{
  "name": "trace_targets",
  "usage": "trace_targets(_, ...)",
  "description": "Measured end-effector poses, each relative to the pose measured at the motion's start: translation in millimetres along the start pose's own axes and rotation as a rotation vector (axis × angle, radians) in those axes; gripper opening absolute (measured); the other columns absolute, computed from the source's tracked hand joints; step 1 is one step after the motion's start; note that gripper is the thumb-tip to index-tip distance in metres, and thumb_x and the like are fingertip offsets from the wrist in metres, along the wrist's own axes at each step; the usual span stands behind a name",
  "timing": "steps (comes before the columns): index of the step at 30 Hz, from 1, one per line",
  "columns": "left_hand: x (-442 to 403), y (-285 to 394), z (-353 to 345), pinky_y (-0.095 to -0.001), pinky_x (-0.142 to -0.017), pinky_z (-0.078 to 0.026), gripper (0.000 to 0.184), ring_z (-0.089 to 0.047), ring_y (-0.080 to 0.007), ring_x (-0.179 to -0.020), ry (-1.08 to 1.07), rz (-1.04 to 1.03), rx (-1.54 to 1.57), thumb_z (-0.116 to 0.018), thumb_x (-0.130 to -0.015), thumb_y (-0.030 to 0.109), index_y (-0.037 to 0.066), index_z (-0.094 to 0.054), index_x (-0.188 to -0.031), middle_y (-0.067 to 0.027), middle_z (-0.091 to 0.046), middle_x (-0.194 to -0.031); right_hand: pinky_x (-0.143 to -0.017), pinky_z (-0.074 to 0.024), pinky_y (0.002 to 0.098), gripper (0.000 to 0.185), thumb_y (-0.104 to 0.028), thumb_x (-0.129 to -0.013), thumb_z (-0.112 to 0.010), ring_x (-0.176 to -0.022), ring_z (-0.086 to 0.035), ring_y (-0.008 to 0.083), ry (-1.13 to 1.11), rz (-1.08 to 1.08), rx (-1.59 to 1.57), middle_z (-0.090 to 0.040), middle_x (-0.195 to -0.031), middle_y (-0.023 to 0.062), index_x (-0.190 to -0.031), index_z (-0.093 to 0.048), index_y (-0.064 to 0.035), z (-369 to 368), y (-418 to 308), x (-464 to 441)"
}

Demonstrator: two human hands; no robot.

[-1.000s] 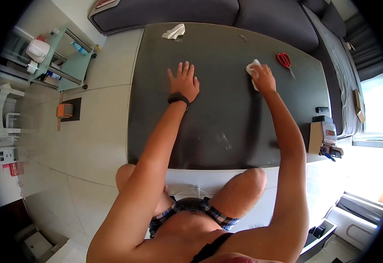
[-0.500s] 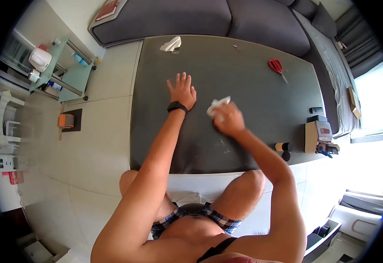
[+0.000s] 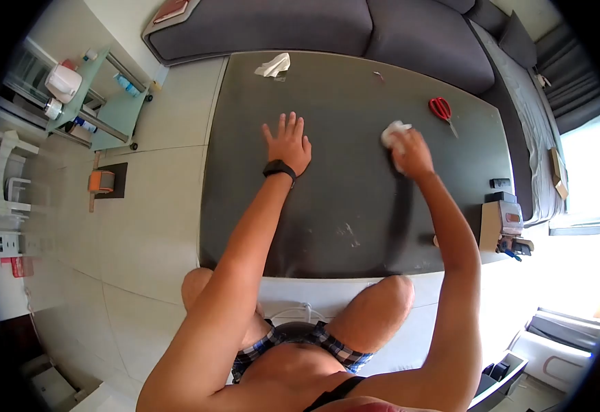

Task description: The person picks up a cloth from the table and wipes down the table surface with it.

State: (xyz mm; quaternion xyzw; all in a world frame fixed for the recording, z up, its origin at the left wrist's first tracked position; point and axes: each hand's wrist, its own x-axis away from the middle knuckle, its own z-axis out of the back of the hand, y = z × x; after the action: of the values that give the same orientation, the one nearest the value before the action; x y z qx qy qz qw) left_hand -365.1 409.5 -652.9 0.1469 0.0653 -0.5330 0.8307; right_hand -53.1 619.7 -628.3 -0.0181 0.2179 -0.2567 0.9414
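My left hand [image 3: 289,150] lies flat on the dark table [image 3: 341,192] with its fingers spread, a black band round the wrist. Under the fingers of my right hand [image 3: 413,152] is a crumpled white tissue [image 3: 396,132], pressed against the tabletop. Red-handled scissors [image 3: 441,110] lie a little beyond and to the right of that hand. At the far left edge of the table sits another crumpled white tissue [image 3: 274,65]. Whitish marks show on the surface nearer to me.
A grey sofa [image 3: 272,27] borders the far side. At the table's right edge stand a box-shaped holder [image 3: 500,223] and a small black object [image 3: 499,183]. A glass-shelved cart [image 3: 118,123] is on the left, with an orange object [image 3: 101,181] on the floor.
My right hand has moved right and farther away across the table with the tissue. My left hand has stayed in place on the tabletop.
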Motion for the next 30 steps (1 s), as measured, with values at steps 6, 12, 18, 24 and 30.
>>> trace_targets(6,1.1,-1.0,-1.5,-0.0689,-0.124,-0.017,0.053,-0.033,-0.0293,-0.156,0.017,-0.025,-0.009,-0.046,-0.105,0.029,0.011,-0.049,-0.154,-0.0082,-0.041,-0.166,-0.103,-0.0474,0.0505,0.026,-0.021,-0.101,-0.061,-0.116,-0.058,0.0433,0.136,-0.369,-0.016,-0.063,-0.124,0.0197,-0.124,-0.066,-0.0083,-59.0,22.6,-73.4)
trace_targets(12,-1.2,-3.7,-7.8,-0.069,-0.124,-0.015,0.053,-0.029,-0.0287,-0.157,-0.019,-0.016,-0.005,-0.045,-0.105,0.029,0.011,-0.047,-0.156,-0.0081,-0.038,-0.168,-0.11,-0.0448,0.0473,0.024,-0.02,-0.1,-0.06,-0.121,-0.06,0.0368,-0.151,0.008,-0.237,-0.067,-0.127,0.015,-0.118,-0.069,-0.0084,-55.8,-101.3,-90.5)
trace_targets(18,-0.8,-5.4,-8.7,-0.071,-0.123,-0.015,0.053,-0.031,-0.0287,-0.157,0.001,-0.03,0.003,-0.048,-0.104,0.028,0.013,-0.048,-0.155,-0.0074,-0.04,-0.167,-0.097,-0.0565,0.046,0.025,-0.02,-0.086,-0.076,-0.115,-0.063,0.0353,-0.211,0.454,-0.522,-0.07,-0.124,0.0094,-0.111,-0.076,-0.0203,-16.4,-211.2,5.4)
trace_targets(24,-1.2,-4.1,-11.9,-0.0702,-0.123,-0.017,0.051,-0.033,-0.0284,-0.156,0.022,-0.017,-0.03,-0.048,-0.104,0.029,0.015,-0.05,-0.153,-0.0064,-0.041,-0.166,-0.097,-0.0557,0.0462,0.037,-0.009,-0.08,-0.077,-0.115,-0.064,0.0328,-0.531,0.659,-0.658,-0.067,-0.125,0.0099,-0.114,-0.074,-0.0216,27.3,-241.3,38.0)
trace_targets(30,1.0,-2.0,-2.7,-0.0688,-0.124,-0.018,0.052,-0.033,-0.0286,-0.156,0.02,-0.023,-0.002,-0.049,-0.104,0.028,0.012,-0.05,-0.154,-0.0072,-0.042,-0.166,-0.105,-0.0468,0.0439,0.043,-0.009,-0.08,-0.071,-0.113,-0.063,0.0315,-0.014,0.467,-0.16,-0.07,-0.125,0.0041,-0.12,-0.074,-0.0227,-23.7,-93.0,-16.8)
